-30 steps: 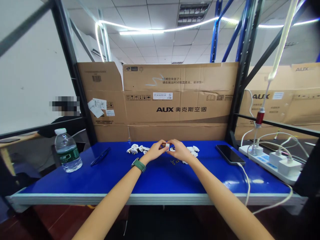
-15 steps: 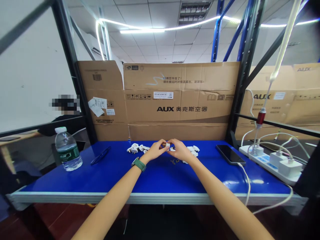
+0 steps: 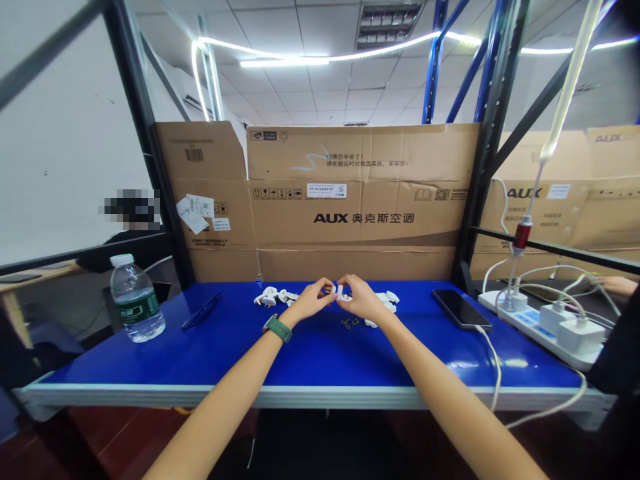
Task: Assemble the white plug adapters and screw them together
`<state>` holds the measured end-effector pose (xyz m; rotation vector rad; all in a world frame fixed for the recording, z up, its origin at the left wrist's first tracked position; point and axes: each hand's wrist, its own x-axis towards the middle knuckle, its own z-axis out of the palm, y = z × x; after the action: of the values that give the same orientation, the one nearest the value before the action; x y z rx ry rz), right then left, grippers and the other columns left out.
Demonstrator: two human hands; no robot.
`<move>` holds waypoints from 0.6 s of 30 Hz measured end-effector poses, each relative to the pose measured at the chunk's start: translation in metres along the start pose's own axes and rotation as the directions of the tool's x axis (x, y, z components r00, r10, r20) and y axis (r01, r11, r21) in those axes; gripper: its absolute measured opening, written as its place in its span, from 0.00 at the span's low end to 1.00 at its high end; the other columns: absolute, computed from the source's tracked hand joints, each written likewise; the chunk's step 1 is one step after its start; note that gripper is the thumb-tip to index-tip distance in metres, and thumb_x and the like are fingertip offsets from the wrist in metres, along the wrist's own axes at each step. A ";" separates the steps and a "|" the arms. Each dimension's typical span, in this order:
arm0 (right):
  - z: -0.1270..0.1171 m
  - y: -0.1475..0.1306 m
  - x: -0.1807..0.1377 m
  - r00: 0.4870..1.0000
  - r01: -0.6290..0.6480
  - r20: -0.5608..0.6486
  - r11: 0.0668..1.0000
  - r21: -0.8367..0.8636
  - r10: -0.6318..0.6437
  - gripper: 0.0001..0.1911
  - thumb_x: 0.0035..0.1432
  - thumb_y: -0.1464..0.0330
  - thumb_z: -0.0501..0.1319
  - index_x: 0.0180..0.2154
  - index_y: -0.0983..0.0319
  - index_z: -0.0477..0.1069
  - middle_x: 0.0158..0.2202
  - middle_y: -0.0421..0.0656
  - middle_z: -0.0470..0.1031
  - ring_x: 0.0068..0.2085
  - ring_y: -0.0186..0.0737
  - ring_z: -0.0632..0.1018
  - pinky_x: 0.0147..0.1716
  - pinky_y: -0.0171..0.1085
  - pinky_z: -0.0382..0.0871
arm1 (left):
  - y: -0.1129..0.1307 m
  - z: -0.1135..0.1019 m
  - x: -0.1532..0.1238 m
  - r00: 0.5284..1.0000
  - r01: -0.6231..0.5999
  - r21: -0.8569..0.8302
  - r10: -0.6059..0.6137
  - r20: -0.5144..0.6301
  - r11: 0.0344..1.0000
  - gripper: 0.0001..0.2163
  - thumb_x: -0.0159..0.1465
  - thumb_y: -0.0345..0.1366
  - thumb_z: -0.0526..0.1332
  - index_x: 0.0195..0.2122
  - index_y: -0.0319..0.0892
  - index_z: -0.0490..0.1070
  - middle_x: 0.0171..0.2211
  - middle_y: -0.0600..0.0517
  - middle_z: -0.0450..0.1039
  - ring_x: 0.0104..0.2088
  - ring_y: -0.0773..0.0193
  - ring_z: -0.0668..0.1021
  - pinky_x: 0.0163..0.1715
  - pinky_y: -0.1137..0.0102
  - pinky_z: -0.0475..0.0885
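Observation:
My left hand [image 3: 313, 301], with a green-strapped watch [image 3: 280, 328] on its wrist, pinches a small white plastic piece [image 3: 333, 289] between thumb and fingers. Right beside it, my right hand [image 3: 362, 300] grips another white plastic piece [image 3: 341, 291], held upright. A narrow gap shows between the two pieces; fingers cover part of both. White plastic parts [image 3: 270, 296] lie in a cluster left of my hands. More white parts [image 3: 389, 298] lie to the right, partly behind my right hand. Below my hands, several thin gold-coloured bits [image 3: 346, 325] rest on the blue tabletop [image 3: 330, 363].
A water bottle [image 3: 136, 300] and a dark pen-like object [image 3: 201, 311] are at left. On the right are a phone [image 3: 460, 308] with its cable and a power strip [image 3: 540, 327] with chargers. Cardboard [image 3: 360, 200] stands behind. Another person's hand [image 3: 619, 285] shows at far right.
The white pieces between my fingers have come apart slightly, the right one now upright with a gap beside it. Another person's hand has appeared at the far right edge.

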<state>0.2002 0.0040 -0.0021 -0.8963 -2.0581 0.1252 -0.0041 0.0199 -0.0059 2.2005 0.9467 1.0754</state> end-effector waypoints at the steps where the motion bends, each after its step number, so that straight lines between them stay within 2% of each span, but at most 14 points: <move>1: 0.000 0.000 0.000 1.000 -0.004 0.001 1.000 -0.003 0.004 0.16 0.52 0.72 0.65 0.45 0.61 0.70 0.43 0.46 0.74 0.44 0.43 0.76 0.45 0.40 0.69 | -0.001 0.000 0.000 1.000 -0.009 -0.004 0.009 -0.010 1.000 0.17 0.61 0.47 0.66 0.44 0.41 0.69 0.41 0.48 0.77 0.35 0.63 0.80 0.38 0.68 0.74; 4: 0.001 0.001 0.000 1.000 -0.013 0.013 1.000 -0.012 0.013 0.16 0.54 0.69 0.66 0.45 0.62 0.70 0.43 0.47 0.75 0.45 0.43 0.76 0.46 0.40 0.69 | -0.003 0.001 0.002 1.000 -0.020 -0.049 0.019 -0.022 0.999 0.18 0.58 0.44 0.69 0.43 0.41 0.68 0.41 0.48 0.77 0.38 0.61 0.80 0.42 0.67 0.75; 7: 0.001 0.002 0.001 0.999 -0.031 0.008 0.999 -0.023 0.032 0.18 0.53 0.70 0.67 0.46 0.62 0.70 0.44 0.47 0.75 0.45 0.43 0.76 0.46 0.40 0.69 | -0.004 0.000 0.003 0.999 -0.020 -0.092 0.017 -0.034 0.996 0.19 0.56 0.42 0.71 0.42 0.41 0.66 0.40 0.49 0.76 0.37 0.62 0.81 0.41 0.66 0.75; 11: -0.001 0.005 0.002 0.990 -0.135 -0.042 0.988 -0.077 0.132 0.21 0.51 0.73 0.65 0.48 0.62 0.69 0.45 0.47 0.73 0.46 0.43 0.76 0.47 0.39 0.69 | -0.004 -0.002 0.002 0.998 -0.021 -0.074 0.016 -0.066 0.997 0.17 0.55 0.38 0.70 0.40 0.42 0.64 0.38 0.50 0.76 0.35 0.63 0.80 0.40 0.67 0.75; 14: -0.005 0.004 0.001 0.963 -0.258 -0.113 0.956 -0.142 0.243 0.21 0.53 0.71 0.64 0.50 0.61 0.67 0.47 0.49 0.72 0.46 0.45 0.77 0.46 0.39 0.69 | -0.004 -0.005 0.000 0.997 -0.015 0.043 0.018 -0.077 0.999 0.16 0.54 0.36 0.69 0.40 0.43 0.65 0.37 0.52 0.76 0.33 0.65 0.78 0.38 0.69 0.74; 18: -0.011 -0.001 0.000 0.911 -0.403 -0.188 0.889 -0.219 0.366 0.20 0.57 0.67 0.63 0.51 0.61 0.64 0.48 0.52 0.71 0.43 0.49 0.78 0.39 0.40 0.69 | -0.005 -0.008 -0.003 0.994 -0.062 0.295 0.086 -0.071 0.953 0.12 0.53 0.31 0.66 0.38 0.44 0.68 0.36 0.52 0.75 0.34 0.62 0.76 0.38 0.68 0.72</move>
<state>0.2082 0.0006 0.0050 -1.4299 -1.7648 0.0085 -0.0136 0.0219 -0.0060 2.4629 1.1308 1.1294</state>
